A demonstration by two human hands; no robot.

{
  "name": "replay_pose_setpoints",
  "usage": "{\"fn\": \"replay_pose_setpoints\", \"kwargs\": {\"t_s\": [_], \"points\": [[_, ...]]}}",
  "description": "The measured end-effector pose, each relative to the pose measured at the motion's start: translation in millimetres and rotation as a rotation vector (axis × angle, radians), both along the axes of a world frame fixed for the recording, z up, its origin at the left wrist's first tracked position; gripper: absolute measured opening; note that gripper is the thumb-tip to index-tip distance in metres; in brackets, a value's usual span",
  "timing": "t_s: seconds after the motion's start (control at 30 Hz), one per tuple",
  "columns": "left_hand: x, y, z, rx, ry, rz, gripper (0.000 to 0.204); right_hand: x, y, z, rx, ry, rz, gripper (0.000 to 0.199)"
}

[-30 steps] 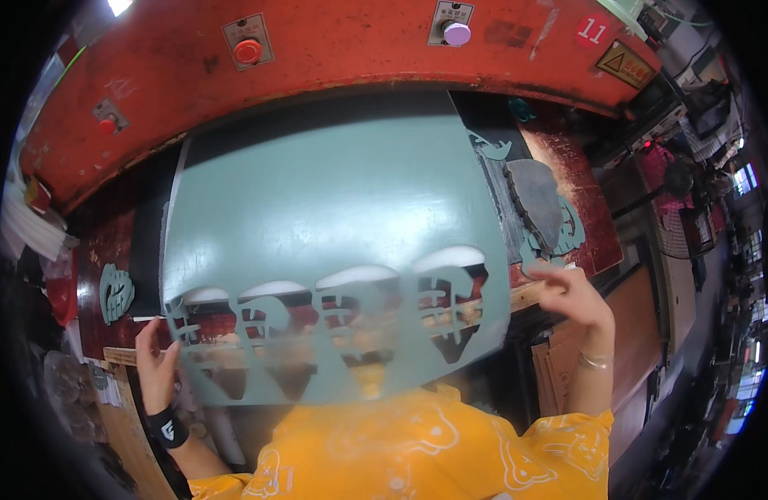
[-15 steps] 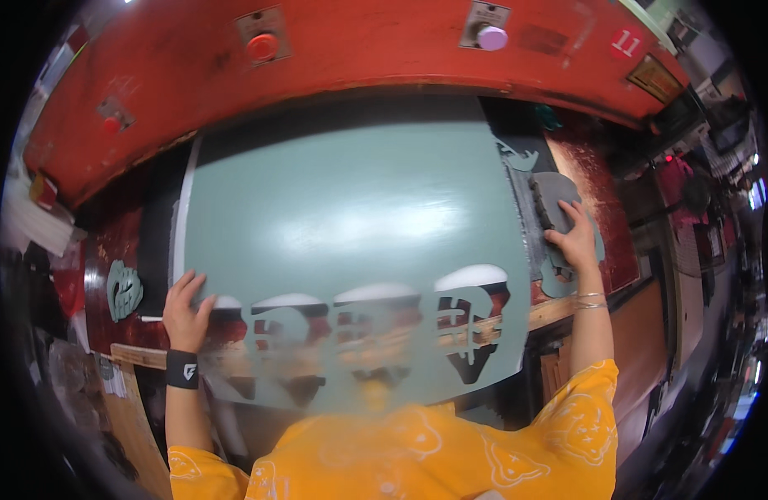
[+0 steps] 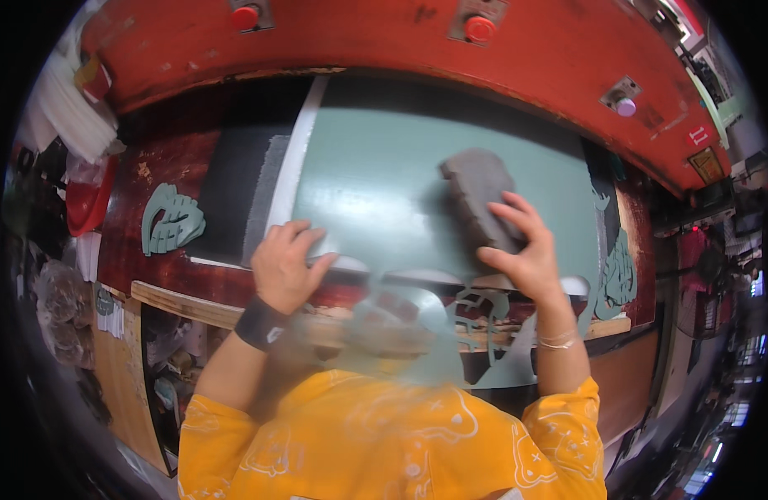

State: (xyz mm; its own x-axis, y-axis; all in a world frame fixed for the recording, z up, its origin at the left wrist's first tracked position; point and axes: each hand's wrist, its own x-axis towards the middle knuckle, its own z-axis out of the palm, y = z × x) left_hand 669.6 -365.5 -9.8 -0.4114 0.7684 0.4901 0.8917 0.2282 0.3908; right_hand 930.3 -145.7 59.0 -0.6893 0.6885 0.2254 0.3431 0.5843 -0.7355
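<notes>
A smooth, glossy finish was seen on the sheet (image 3: 363,158); over it, a matt surface was shown by the block (image 3: 482,183). Beyond the sheet, the panel (image 3: 359,37) was coated in scuffed paint. Nearer than the sheet, bare wood was seen in the rail (image 3: 188,305), cloth in the shirt (image 3: 376,454).

Right hand (image 3: 530,254), 3 o'clock: grips grey cutting die (image 3: 482,196) over green sheet (image 3: 376,179) | left hand (image 3: 286,268), 9 o'clock: at sheet's edge | slotted green cutouts (image 3: 177,223), 9 o'clock
</notes>
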Motion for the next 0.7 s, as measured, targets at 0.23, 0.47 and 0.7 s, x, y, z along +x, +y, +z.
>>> {"fn": "replay_pose_setpoints", "kwargs": {"t_s": [0.23,0.47,0.7], "points": [[1,-10,-7,0.025,-0.04,-0.029,0.034,-140,-55,-28,0.337,-0.194,-0.045,0.055],[-5,-21,-15,0.058,-0.135,-0.092,0.033,-150,-56,-36,0.435,-0.314,0.02,0.062],[-1,-24,-24,0.102,-0.18,-0.099,0.027,-155,-80,-38,0.387,-0.152,0.01,0.051]]}}
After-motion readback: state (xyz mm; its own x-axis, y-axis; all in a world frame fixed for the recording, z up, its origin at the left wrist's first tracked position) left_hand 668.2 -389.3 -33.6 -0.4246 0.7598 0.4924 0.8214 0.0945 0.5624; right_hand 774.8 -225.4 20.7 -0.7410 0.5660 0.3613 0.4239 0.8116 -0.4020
